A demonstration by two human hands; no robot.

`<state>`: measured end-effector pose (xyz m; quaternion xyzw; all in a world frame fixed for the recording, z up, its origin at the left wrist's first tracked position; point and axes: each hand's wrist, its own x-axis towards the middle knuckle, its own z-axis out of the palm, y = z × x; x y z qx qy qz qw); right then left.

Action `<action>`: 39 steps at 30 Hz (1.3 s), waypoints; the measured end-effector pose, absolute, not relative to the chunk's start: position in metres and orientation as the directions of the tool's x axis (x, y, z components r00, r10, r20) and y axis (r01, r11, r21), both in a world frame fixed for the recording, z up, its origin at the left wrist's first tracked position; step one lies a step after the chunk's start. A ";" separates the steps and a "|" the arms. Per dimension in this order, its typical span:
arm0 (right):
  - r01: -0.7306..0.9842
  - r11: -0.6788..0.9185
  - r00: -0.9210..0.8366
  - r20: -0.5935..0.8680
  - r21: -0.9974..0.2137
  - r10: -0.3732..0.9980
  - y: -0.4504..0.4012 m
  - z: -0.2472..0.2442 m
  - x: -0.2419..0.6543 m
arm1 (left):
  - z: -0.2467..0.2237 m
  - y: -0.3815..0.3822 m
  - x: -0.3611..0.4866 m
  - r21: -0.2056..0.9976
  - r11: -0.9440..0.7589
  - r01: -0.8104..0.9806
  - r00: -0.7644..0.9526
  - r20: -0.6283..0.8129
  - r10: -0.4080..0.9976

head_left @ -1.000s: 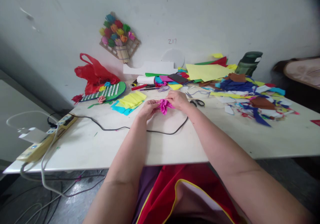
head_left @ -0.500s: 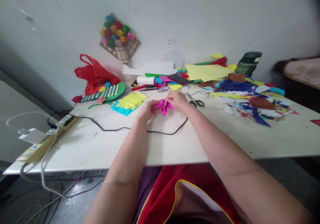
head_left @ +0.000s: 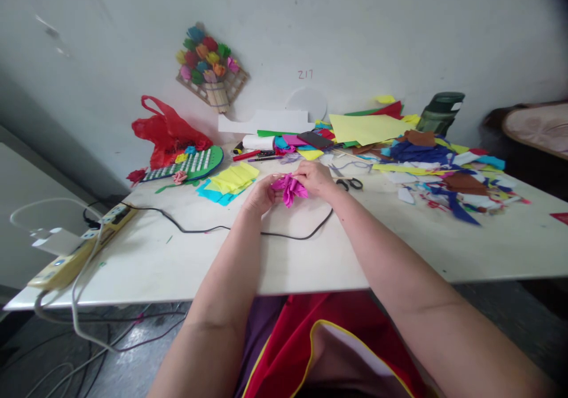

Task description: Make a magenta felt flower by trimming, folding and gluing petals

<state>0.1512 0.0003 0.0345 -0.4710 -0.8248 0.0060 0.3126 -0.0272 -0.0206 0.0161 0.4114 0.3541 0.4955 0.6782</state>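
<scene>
A magenta crepe-paper flower with ruffled petals is between my two hands above the white table. My left hand curls round its left side, palm partly turned up, fingers on the petals. From the right, my right hand pinches the flower's upper edge between thumb and fingers. A thin pale stick seems to run out past the right hand; whether it joins the flower is hidden. Just right of that hand lie scissors with black handles. Left of the hands are yellow paper sheets on blue sheets.
A black cable crosses the table below the hands to a power strip. Paper scraps heap at the right, by a green bottle. A red plastic bag and a green-edged craft board stand at the left.
The flower has turned slightly and shifted a little left, its petals looking fuller. My left hand has opened a little under it; the right hand stays almost in place.
</scene>
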 end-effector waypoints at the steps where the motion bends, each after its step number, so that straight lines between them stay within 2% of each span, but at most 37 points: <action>1: 0.774 0.554 -0.360 0.506 -0.306 0.783 0.000 0.035 0.151 | 0.017 -0.021 -0.027 0.909 0.179 -0.376 0.258 -0.083 0.963; 5: 0.772 0.562 -0.374 0.503 -0.297 0.779 -0.002 0.037 0.151 | 0.019 -0.023 -0.025 0.918 0.187 -0.350 0.267 -0.093 0.959; 11: 0.781 0.570 -0.399 0.497 -0.256 0.771 -0.003 0.037 0.150 | 0.016 -0.024 -0.023 0.939 0.112 -0.326 0.285 -0.016 0.958; 25: 0.799 0.592 -0.478 0.482 -0.108 0.734 -0.011 0.041 0.150 | 0.017 -0.026 -0.015 0.960 0.073 -0.270 0.205 -0.016 0.979; 39: 0.759 0.621 -0.473 0.491 -0.194 0.731 0.000 0.034 0.156 | 0.013 -0.021 -0.018 0.975 0.010 -0.220 0.116 0.016 0.993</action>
